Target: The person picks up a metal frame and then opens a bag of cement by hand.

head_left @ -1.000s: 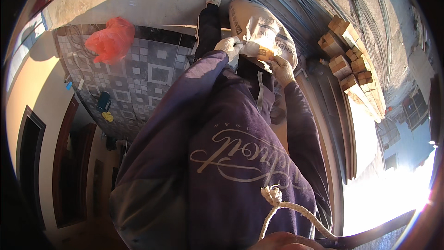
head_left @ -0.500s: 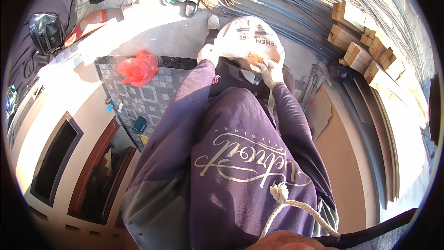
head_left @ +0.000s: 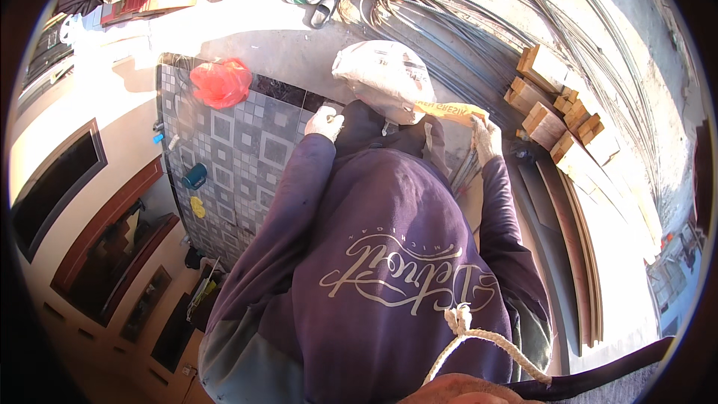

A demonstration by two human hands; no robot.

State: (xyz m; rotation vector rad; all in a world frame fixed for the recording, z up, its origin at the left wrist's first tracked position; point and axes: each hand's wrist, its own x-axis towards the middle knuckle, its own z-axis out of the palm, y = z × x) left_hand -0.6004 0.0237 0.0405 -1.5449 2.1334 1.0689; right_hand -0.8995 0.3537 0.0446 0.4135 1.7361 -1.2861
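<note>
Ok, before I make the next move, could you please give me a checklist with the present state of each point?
1. Right hand gripping the yellow strip: ok, it holds the outer end.
2. Left hand steadying the pale sack: not ok, it is apart from it.
3. Left hand empty: cannot tell, the fingers are curled.
4. Sack's mouth open: cannot tell, it is not clearly visible.
5. Red plastic bag away from both hands: ok.

From your head, the left fisheye looked steeply down across your purple sweatshirt (head_left: 396,232), which loomed close, to your left hand (head_left: 324,123) and right hand (head_left: 487,138) farther off; straight edges bowed toward the view's dark rim.
</note>
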